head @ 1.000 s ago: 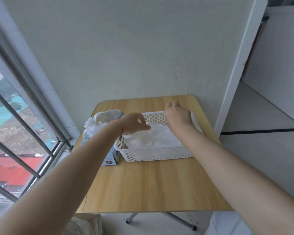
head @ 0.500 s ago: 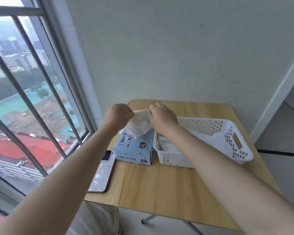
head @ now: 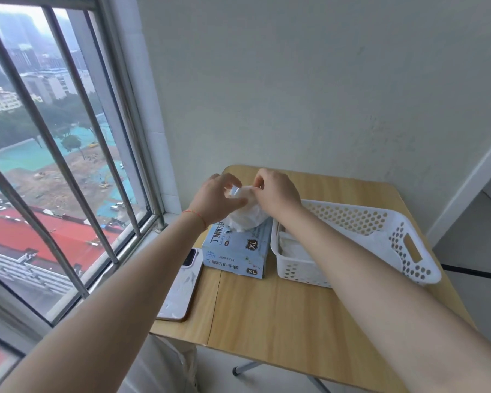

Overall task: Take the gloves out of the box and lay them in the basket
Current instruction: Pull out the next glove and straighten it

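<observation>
A light blue glove box (head: pixel 236 252) marked XL stands on the wooden table (head: pixel 281 307). A bunch of white gloves (head: pixel 245 219) sticks up out of its top. My left hand (head: pixel 217 198) and my right hand (head: pixel 277 194) both pinch the upper end of this bunch, just above the box. To the right of the box stands a white perforated basket (head: pixel 408 242), with white gloves (head: pixel 291 249) lying in its near left end. My right forearm crosses over the basket's left part.
A phone (head: pixel 182 285) in a pale case lies on the table left of the box, near the table's left edge. A barred window (head: pixel 68 165) runs along the left. A grey wall stands close behind the table.
Both hands have left the basket and gone left to the box. They now hold the gloves that stick out of it, a little higher than half a second ago. The camera turned left.
</observation>
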A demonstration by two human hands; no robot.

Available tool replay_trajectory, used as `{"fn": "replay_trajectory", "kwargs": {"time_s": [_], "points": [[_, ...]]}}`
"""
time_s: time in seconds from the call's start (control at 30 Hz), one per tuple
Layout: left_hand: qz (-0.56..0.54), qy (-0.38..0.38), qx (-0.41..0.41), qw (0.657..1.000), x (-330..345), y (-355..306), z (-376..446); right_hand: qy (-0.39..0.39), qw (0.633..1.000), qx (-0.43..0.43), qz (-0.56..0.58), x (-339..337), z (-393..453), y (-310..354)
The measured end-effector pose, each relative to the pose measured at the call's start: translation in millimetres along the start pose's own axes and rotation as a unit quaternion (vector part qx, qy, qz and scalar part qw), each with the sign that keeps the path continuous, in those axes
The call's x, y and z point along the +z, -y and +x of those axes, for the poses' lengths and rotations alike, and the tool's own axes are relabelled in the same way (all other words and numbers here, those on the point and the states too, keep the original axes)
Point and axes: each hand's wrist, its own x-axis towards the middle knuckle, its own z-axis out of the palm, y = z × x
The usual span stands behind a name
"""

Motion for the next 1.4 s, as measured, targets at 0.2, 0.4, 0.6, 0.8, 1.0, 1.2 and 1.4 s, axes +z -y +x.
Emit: {"fn": "replay_trajectory", "kwargs": {"time_s": [0.2, 0.4, 0.6, 0.8, 1.0, 1.2, 1.4], "points": [[0.020, 0.053, -0.071, 0.996, 9.8, 2.9, -2.2, 0.226, 0.973, -0.022, -0.053, -22.0, -13.9, 3.7], [0.010, 0.065, -0.051, 0.997, 7.8, -2.1, -7.4, 0.168, 0.980, -0.048, -0.091, -18.7, -8.4, -0.9], [-0.086, 0.003, -0.007, 0.996, -1.5, -3.2, -12.4, 0.080, 0.994, -0.048, 0.048, -31.4, -4.9, 5.2], [-0.011, -0.010, 0.005, 1.000, -6.0, 7.4, -8.8, -0.013, 0.982, -0.015, 0.187, -38.7, -3.1, 16.3], [-0.068, -0.047, -0.013, 0.996, -10.5, -2.0, -9.2, 0.000, 0.974, 0.001, 0.228, -49.0, -4.0, 23.6], [-0.182, -0.136, -0.044, 0.973, -30.6, -24.9, -4.3, 0.119, 0.976, 0.022, 0.184, -52.2, -8.0, 13.0], [-0.309, -0.210, -0.062, 0.926, -53.3, -56.8, -1.0, 0.142, 0.947, 0.059, 0.283, -65.0, -13.0, 3.1]]}}
